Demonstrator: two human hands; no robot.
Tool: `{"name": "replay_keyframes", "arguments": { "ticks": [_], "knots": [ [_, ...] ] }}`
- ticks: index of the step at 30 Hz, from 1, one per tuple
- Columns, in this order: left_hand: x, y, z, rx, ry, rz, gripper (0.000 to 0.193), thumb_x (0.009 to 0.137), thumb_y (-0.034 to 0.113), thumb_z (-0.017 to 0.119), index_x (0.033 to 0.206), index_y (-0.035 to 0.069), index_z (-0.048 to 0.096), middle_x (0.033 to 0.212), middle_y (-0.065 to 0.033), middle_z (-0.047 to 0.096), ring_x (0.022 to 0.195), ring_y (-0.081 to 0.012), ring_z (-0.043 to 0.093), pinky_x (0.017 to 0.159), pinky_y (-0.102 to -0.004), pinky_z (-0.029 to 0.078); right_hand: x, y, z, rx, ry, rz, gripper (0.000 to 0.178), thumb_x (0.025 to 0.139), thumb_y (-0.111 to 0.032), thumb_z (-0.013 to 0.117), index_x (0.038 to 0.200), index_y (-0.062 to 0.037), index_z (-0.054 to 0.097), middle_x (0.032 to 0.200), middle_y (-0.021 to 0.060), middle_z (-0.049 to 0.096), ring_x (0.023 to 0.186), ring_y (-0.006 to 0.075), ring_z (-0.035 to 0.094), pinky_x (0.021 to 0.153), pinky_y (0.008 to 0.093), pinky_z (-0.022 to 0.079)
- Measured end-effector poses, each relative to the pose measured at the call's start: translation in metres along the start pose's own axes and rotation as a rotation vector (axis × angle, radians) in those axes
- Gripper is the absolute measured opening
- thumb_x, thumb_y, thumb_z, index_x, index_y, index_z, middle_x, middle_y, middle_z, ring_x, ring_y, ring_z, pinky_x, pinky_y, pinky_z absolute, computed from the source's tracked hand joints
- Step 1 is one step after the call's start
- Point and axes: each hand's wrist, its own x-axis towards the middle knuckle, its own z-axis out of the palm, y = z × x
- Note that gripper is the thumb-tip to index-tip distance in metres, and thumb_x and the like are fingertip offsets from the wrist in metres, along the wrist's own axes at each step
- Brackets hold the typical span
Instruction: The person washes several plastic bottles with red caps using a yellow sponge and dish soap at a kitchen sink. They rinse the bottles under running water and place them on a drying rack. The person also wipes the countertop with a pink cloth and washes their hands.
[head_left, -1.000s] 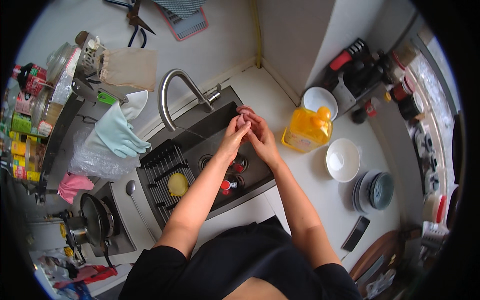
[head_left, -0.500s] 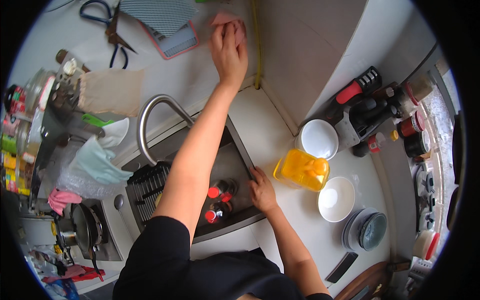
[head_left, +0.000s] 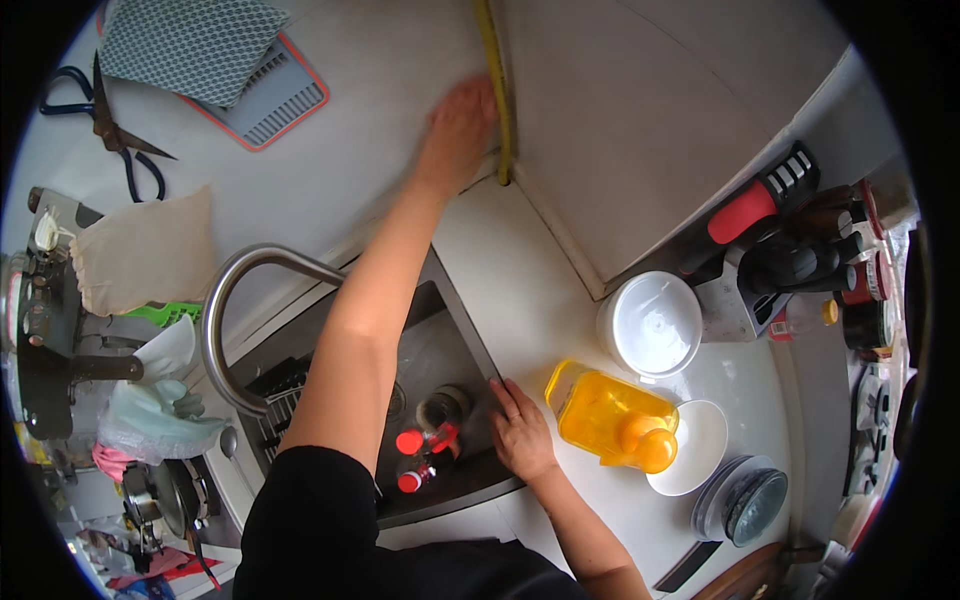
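Observation:
My left hand [head_left: 464,125] is stretched far across the sink to the back wall, by the foot of a yellow hose [head_left: 496,90]. It is smeared by motion, and the pink cloth it held is hidden beneath it. My right hand [head_left: 522,440] lies on the right rim of the sink [head_left: 470,345], fingers extended, holding nothing. Inside the sink stand bottles with red caps [head_left: 410,460] and a dark-rimmed jar [head_left: 443,407]. A curved metal faucet [head_left: 222,310] arches over the sink's left part, next to my left forearm.
Right of the sink are a yellow jug [head_left: 600,410], a white container [head_left: 655,325], a white bowl [head_left: 695,450] and stacked grey bowls [head_left: 750,505]. A knife block [head_left: 735,310] stands behind them. Scissors [head_left: 112,130], a grey tray [head_left: 290,95] and a beige cloth [head_left: 145,245] lie back left.
My left hand has moved right, up to the yellow hose, and the pink cloth has gone out of sight under it. The view has shifted. My right hand stays on the sink rim.

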Motion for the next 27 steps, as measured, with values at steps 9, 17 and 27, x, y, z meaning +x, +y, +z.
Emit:
{"name": "replay_keyframes", "arguments": {
  "ticks": [9, 17, 27],
  "knots": [
    [-0.048, 0.029, 0.061, -0.065, -0.197, 0.184, 0.039, 0.082, 0.012, 0.050, 0.120, 0.004, 0.054, 0.129, -0.0100, 0.048, 0.126, -0.0269, 0.038, 0.106, -0.0400, 0.027, 0.005, -0.002, -0.004, -0.006, 0.012, 0.017, 0.019, 0.072, -0.012, 0.064, 0.091, -0.0073, 0.064, 0.143, 0.0071, 0.035, 0.131, 0.0282, 0.033, 0.103, 0.0396, 0.034],
    [-0.014, -0.014, -0.018, 0.100, -0.189, 0.064, 0.040, 0.083, 0.018, 0.051, 0.121, 0.005, 0.054, 0.134, -0.0083, 0.044, 0.130, -0.0263, 0.031, 0.109, -0.0377, 0.024, -0.001, -0.001, 0.001, 0.012, 0.027, 0.042, 0.019, 0.071, -0.011, 0.064, 0.089, -0.0072, 0.063, 0.143, 0.0067, 0.035, 0.130, 0.0282, 0.033, 0.103, 0.0399, 0.034],
    [-0.025, -0.009, -0.008, 0.058, -0.067, 0.060, 0.043, 0.082, 0.017, 0.052, 0.124, 0.007, 0.052, 0.135, -0.0070, 0.043, 0.129, -0.0258, 0.033, 0.109, -0.0378, 0.022, 0.001, -0.004, -0.002, 0.040, 0.036, 0.057, 0.015, 0.071, -0.011, 0.064, 0.086, -0.0074, 0.063, 0.141, 0.0065, 0.037, 0.129, 0.0288, 0.034, 0.101, 0.0408, 0.035]
  ]
}}
